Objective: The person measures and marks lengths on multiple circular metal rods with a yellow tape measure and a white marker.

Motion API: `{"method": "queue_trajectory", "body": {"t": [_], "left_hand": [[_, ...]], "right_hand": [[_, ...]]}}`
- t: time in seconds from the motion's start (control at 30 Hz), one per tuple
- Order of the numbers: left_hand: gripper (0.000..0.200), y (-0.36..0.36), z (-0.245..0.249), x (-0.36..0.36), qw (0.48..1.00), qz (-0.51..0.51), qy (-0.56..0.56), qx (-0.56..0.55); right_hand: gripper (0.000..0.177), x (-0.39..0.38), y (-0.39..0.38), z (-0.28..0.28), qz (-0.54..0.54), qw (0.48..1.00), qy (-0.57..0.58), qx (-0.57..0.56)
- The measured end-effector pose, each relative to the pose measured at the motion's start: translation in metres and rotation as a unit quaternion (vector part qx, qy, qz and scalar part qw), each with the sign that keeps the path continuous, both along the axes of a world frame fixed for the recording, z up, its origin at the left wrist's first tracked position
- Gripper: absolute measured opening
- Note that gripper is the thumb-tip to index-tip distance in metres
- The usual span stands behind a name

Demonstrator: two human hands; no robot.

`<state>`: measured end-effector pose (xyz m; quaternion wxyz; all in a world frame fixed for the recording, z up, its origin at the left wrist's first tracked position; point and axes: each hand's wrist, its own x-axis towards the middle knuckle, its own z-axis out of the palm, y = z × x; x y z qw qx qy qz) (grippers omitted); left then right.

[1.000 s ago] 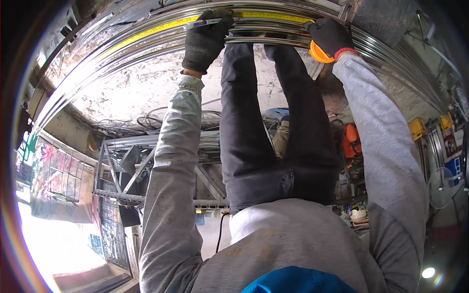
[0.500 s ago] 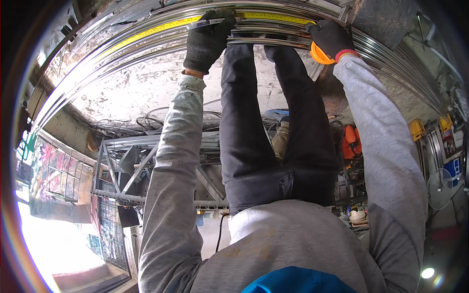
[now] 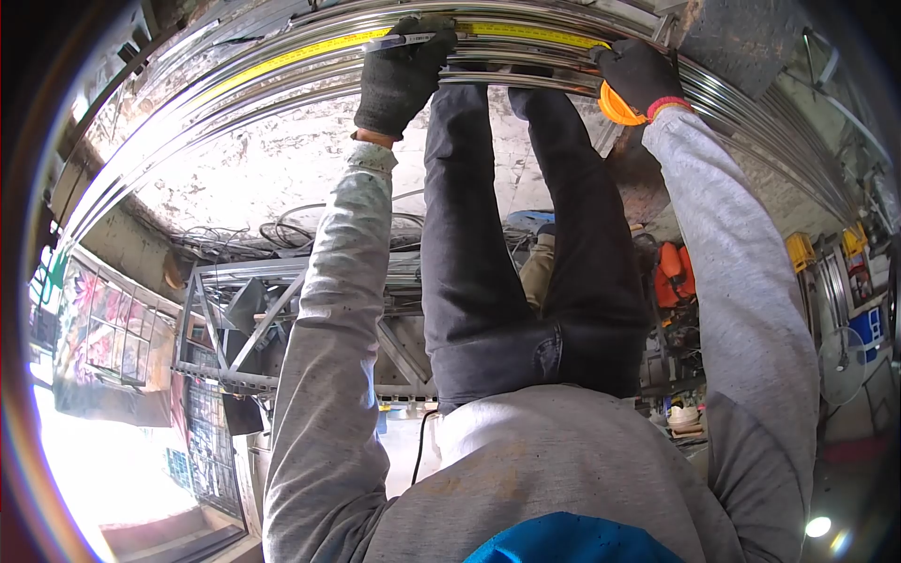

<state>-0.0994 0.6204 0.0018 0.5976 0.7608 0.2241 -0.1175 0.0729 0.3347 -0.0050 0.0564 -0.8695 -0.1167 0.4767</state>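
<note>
A bundle of long shiny metal rods [image 3: 526,63] crosses the top of the head view. Along them lies a yellow measuring tape [image 3: 535,35]. My left hand [image 3: 404,80], in a dark glove, rests on the rods and tape with its fingers closed round a pale marker [image 3: 399,41], whose one end points left. My right hand [image 3: 641,75], also gloved, pinches the tape at the right end of its visible stretch. An orange curved object [image 3: 618,105] sits against that palm, near the red-edged cuff; the glove hides part of it.
My dark-trousered legs [image 3: 582,206] stand below the rods. Behind them are a metal frame [image 3: 225,324], loose cables [image 3: 291,225] and an orange item [image 3: 672,274]. A dark metal sheet [image 3: 737,42] is at the upper right. A person's beige-clad leg [image 3: 538,272] shows between mine.
Both gloved hands have shifted very slightly to the right in the view. Their holds look the same.
</note>
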Motion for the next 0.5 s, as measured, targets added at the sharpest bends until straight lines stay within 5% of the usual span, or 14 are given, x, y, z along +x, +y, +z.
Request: {"method": "queue_trajectory", "body": {"t": [0.17,0.27,0.33,0.47,0.5], "left_hand": [[0.015,-0.0004,0.0021,0.0016,0.999,0.038,-0.014,-0.037],[0.014,0.0008,0.0012,0.0014,0.994,0.031,0.094,-0.052],[0.016,-0.0028,-0.0021,0.0018,0.998,0.04,-0.024,-0.037],[0.013,0.0037,-0.0013,0.0002,0.999,0.018,0.027,-0.026],[0.012,0.006,-0.0031,0.0019,0.995,-0.048,-0.062,0.067]], "right_hand": [[0.039,-0.0008,-0.0014,-0.0013,-0.016,1.0,0.001,0.008],[0.039,0.0012,-0.0009,-0.0004,-0.015,1.0,0.022,0.001],[0.04,0.0035,0.0,0.0,-0.015,0.999,0.033,-0.009],[0.04,-0.0003,-0.0022,-0.0018,-0.018,1.0,0.011,0.005],[0.04,0.0002,-0.0022,-0.0016,-0.017,1.0,0.011,0.006]]}}
